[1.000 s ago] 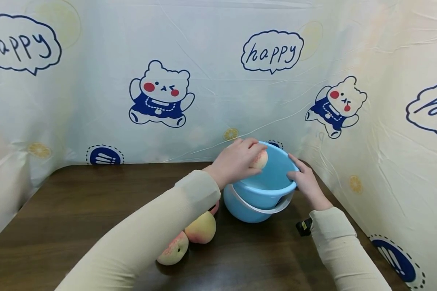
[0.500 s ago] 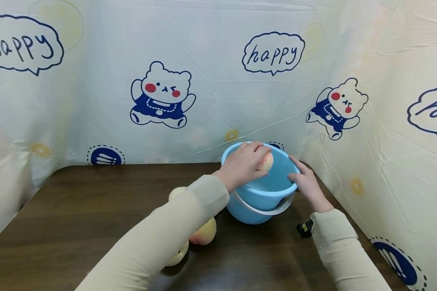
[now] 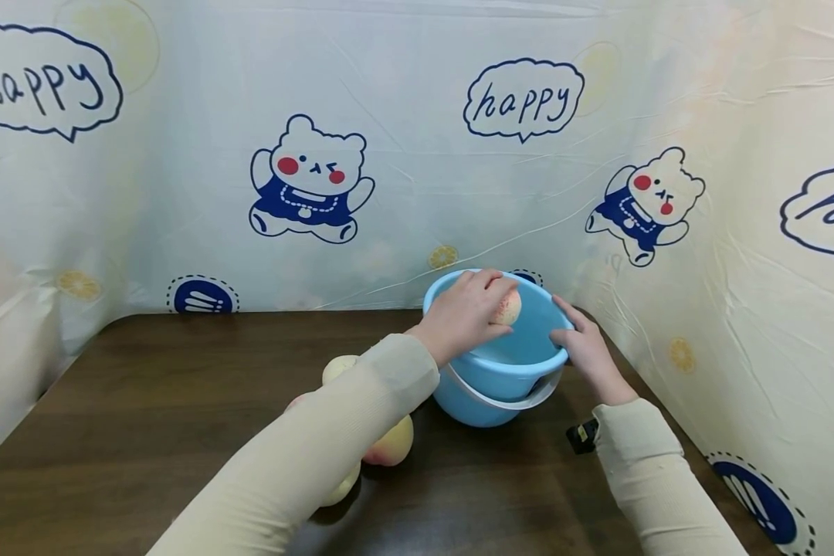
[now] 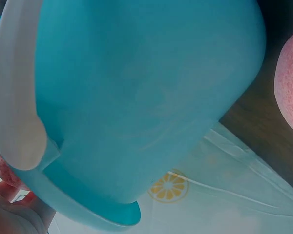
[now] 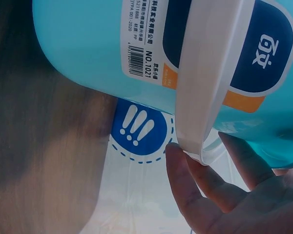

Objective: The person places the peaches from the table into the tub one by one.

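My left hand (image 3: pixel 462 313) holds a pale pink peach (image 3: pixel 507 307) over the mouth of a light blue plastic bucket (image 3: pixel 478 405), inside its rim. My right hand (image 3: pixel 587 347) grips the bucket's right rim, with the thumb over the edge and the other fingers on the outside. A whitish handle (image 5: pixel 210 73) hangs down across the bucket's labelled outer wall in the right wrist view. The bucket's floor is hidden. The left wrist view catches part of the held peach (image 4: pixel 5 170) beyond the bucket wall.
Several peaches (image 3: pixel 392 442) lie on the dark wooden table (image 3: pixel 146 417), left of the bucket and partly behind the left sleeve. A small black object (image 3: pixel 582 436) sits by the right cuff. A printed sheet (image 3: pixel 417 177) walls the back and sides.
My left hand has moved a little right with the peach, further over the bucket's mouth, then stayed there. The left sleeve now covers different parts of the peaches. My right hand keeps its place.
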The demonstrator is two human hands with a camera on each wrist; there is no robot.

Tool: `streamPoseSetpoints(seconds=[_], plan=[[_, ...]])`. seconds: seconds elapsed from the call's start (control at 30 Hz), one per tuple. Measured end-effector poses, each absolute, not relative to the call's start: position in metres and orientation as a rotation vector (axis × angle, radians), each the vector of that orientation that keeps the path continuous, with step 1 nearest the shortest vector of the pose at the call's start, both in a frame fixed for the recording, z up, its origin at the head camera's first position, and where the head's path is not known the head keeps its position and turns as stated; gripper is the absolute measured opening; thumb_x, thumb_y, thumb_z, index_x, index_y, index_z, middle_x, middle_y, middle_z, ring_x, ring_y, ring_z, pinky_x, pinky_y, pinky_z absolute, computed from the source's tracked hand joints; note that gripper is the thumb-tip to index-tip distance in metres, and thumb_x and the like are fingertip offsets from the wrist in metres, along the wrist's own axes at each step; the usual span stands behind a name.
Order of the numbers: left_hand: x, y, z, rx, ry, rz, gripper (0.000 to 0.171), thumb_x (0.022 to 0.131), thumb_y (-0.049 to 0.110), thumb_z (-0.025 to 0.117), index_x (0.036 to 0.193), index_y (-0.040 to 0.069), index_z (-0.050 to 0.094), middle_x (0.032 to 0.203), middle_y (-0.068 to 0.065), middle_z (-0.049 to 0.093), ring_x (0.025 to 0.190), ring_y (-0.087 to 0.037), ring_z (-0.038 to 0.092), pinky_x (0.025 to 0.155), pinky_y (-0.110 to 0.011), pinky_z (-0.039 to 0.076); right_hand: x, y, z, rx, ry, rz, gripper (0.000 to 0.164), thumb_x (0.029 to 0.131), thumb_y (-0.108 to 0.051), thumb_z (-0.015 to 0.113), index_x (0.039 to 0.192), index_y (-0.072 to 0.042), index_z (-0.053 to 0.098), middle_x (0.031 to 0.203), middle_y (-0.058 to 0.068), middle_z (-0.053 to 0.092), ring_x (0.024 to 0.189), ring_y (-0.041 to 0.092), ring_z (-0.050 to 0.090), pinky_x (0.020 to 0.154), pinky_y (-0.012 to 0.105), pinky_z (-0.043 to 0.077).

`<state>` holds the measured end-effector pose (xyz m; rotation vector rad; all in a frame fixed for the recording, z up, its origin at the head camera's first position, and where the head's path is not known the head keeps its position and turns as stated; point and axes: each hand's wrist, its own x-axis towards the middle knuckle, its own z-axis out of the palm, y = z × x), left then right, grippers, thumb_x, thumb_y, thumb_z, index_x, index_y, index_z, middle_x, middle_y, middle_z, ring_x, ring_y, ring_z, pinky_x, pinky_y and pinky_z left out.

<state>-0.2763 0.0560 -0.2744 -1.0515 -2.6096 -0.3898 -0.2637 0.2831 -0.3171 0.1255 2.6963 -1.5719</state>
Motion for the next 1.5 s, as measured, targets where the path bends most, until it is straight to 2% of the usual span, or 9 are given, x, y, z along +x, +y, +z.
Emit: streamPoseSetpoints(seconds=[0.23, 0.47, 0.73, 0.93, 1.17, 1.5], plan=[[-0.276, 0.055, -0.276, -1.032, -2.635, -0.375, 0.069, 0.089, 0.044, 0.071, 0.148, 0.018, 0.045, 0.146, -0.006, 0.049, 0.132, -0.026, 0.048, 0.109, -0.038, 0.044, -0.262, 0.282, -0.317, 0.124, 2.693, -1.573, 0.072, 0.094, -0.009, 0.043, 0.159, -0.023, 0.018, 0.161, 0.022, 0.022, 0.112, 0.038, 0.055, 0.071, 0.027, 0.050], [-0.276, 0.052, -0.276, -0.994, -2.738, -0.422, 0.072, 0.092, 0.049, 0.066, 0.150, 0.015, 0.040, 0.150, -0.008, 0.047, 0.139, -0.027, 0.044, 0.116, -0.040, 0.037, -0.260, 0.282, -0.317, 0.115, 2.696, -1.584, 0.071, 0.094, -0.009, 0.042, 0.159, -0.022, 0.018, 0.162, 0.022, 0.022, 0.114, 0.040, 0.054, 0.072, 0.028, 0.052], [-0.276, 0.045, -0.276, -0.926, -2.775, -0.465, 0.073, 0.089, 0.051, 0.068, 0.149, 0.018, 0.042, 0.148, -0.006, 0.048, 0.135, -0.026, 0.047, 0.109, -0.041, 0.044, -0.260, 0.280, -0.318, 0.082, 2.709, -1.587, 0.074, 0.091, -0.006, 0.044, 0.159, -0.020, 0.019, 0.160, 0.024, 0.024, 0.119, 0.040, 0.050, 0.069, 0.028, 0.050], [-0.274, 0.037, -0.271, -0.936, -2.756, -0.464, 0.072, 0.090, 0.051, 0.068, 0.148, 0.017, 0.043, 0.147, -0.007, 0.049, 0.134, -0.026, 0.047, 0.107, -0.042, 0.047, -0.261, 0.281, -0.318, 0.082, 2.697, -1.584, 0.073, 0.093, -0.007, 0.043, 0.159, -0.020, 0.017, 0.161, 0.024, 0.022, 0.117, 0.040, 0.051, 0.069, 0.028, 0.050], [-0.270, 0.026, -0.257, -0.940, -2.693, -0.441, 0.073, 0.087, 0.050, 0.071, 0.146, 0.015, 0.045, 0.141, -0.008, 0.054, 0.125, -0.026, 0.053, 0.100, -0.040, 0.052, -0.262, 0.280, -0.316, 0.083, 2.701, -1.595, 0.074, 0.091, -0.006, 0.044, 0.159, -0.020, 0.018, 0.161, 0.024, 0.023, 0.114, 0.038, 0.052, 0.068, 0.027, 0.049], [-0.260, 0.008, -0.256, -0.994, -2.671, -0.452, 0.071, 0.087, 0.047, 0.072, 0.145, 0.013, 0.048, 0.139, -0.009, 0.056, 0.125, -0.026, 0.054, 0.103, -0.041, 0.051, -0.264, 0.280, -0.319, 0.088, 2.691, -1.605, 0.074, 0.092, -0.006, 0.043, 0.159, -0.021, 0.018, 0.161, 0.023, 0.022, 0.119, 0.040, 0.051, 0.070, 0.028, 0.050]])
